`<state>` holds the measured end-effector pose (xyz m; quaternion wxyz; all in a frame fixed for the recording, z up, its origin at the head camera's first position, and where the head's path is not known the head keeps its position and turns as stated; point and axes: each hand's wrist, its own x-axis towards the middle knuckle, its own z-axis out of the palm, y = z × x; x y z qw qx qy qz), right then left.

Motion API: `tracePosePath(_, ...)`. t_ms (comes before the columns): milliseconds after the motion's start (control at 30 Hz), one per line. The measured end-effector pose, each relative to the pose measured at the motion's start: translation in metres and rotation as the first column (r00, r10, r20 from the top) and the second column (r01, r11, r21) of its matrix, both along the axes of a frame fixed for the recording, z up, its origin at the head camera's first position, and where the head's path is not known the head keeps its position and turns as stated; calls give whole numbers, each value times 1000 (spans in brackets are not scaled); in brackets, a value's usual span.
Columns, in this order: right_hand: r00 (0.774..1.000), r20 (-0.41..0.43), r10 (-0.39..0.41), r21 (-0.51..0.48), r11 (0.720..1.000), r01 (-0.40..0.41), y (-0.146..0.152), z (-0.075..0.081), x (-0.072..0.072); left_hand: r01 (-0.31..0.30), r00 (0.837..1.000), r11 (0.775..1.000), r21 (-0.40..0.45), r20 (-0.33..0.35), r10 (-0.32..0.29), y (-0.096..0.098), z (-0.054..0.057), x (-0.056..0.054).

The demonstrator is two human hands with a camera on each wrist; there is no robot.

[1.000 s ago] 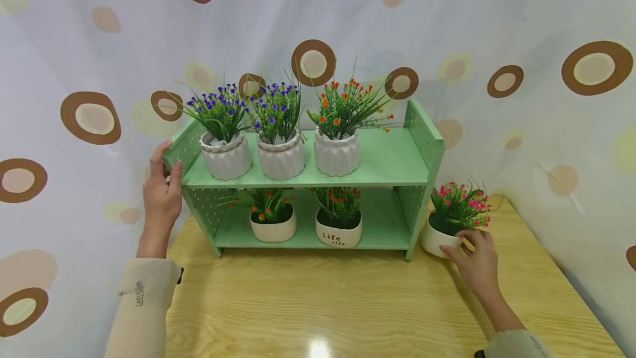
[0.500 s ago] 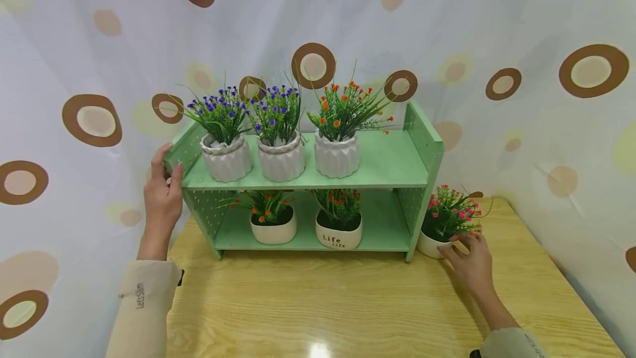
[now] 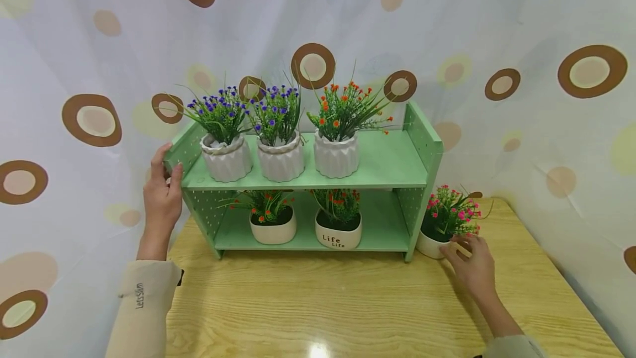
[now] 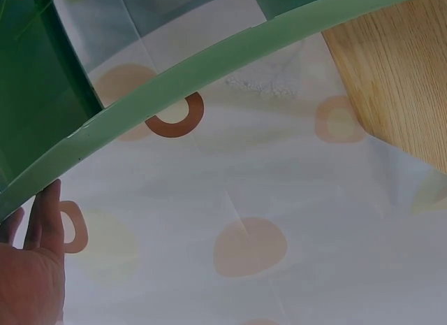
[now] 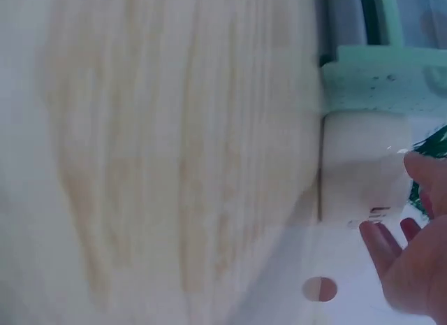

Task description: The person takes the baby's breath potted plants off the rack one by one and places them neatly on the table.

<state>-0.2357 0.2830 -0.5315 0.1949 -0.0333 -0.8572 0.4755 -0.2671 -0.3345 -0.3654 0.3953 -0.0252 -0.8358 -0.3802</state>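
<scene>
In the head view my left hand [image 3: 163,200] grips the upper front corner of the left side panel of a two-tier green shelf [image 3: 387,160]. The left wrist view shows its fingers [image 4: 50,217] at the green panel edge. My right hand [image 3: 472,264] is at a small white pot of pink flowers [image 3: 431,246], which stands on the table against the shelf's right side. Thumb and fingers pinch the pot near its rim. In the right wrist view the white pot [image 5: 363,164] sits beside the green panel, its foliage partly hidden by the hand.
On the top tier stand two grey-white pots of purple flowers [image 3: 226,160] and one of orange flowers [image 3: 336,154]. Two cream pots [image 3: 273,231] with orange-red flowers occupy the lower tier. Below is a wooden table [image 3: 298,303]; a dotted curtain [image 3: 348,10] hangs behind.
The pot of pink flowers has moved left with my right hand, up against the shelf's side, then stayed there. My left hand keeps its grip on the panel.
</scene>
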Motion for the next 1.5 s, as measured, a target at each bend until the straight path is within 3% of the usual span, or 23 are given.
tracePosePath(167, 977, -127, -172, 20, 984, 176, -11, 11, 12, 1, 1000, 1000, 3, 3, -1, 0, 0, 0)
tracePosePath(267, 955, -227, -193, -39, 981, 189, -22, 27, 17, 1, 1000, 1000, 6, 4, -1, 1, 0, 1)
tracePosePath(433, 915, -387, -112, -134, 989, 65, -54, 72, 25, 2, 1000, 1000, 10, 4, -2, 1, 0, 1)
tracePosePath(600, 831, -553, 61, -98, 986, -138, -95, 115, 27, 5, 1000, 1000, 11, 1, -5, 1, 0, 0)
tracePosePath(667, 808, -571, 145, -71, 972, -225, -112, 131, 24, -1, 1000, 1000, 14, -3, 1, 1, 0, 0)
tracePosePath(733, 801, -557, 219, -56, 952, -300, -129, 148, 17, -10, 1000, 1000, 15, -10, 10, 1, 0, 0)
tracePosePath(900, 851, -405, 335, -59, 919, -390, -162, 181, -7, -13, 1000, 1000, 22, -17, 14, 1, 1, -1)
tracePosePath(1033, 887, -269, 374, -61, 913, -404, -179, 197, -27, -10, 1000, 1000, 23, -6, 11, 2, 0, -1)
tracePosePath(1267, 921, -117, 372, 19, 928, -372, -200, 210, -50, -2, 1000, 1000, 26, -13, 2, 2, 0, 1)
tracePosePath(1500, 940, -55, 336, 47, 941, -334, -206, 217, -59, -17, 1000, 1000, 21, -17, 18, 4, -1, -1)
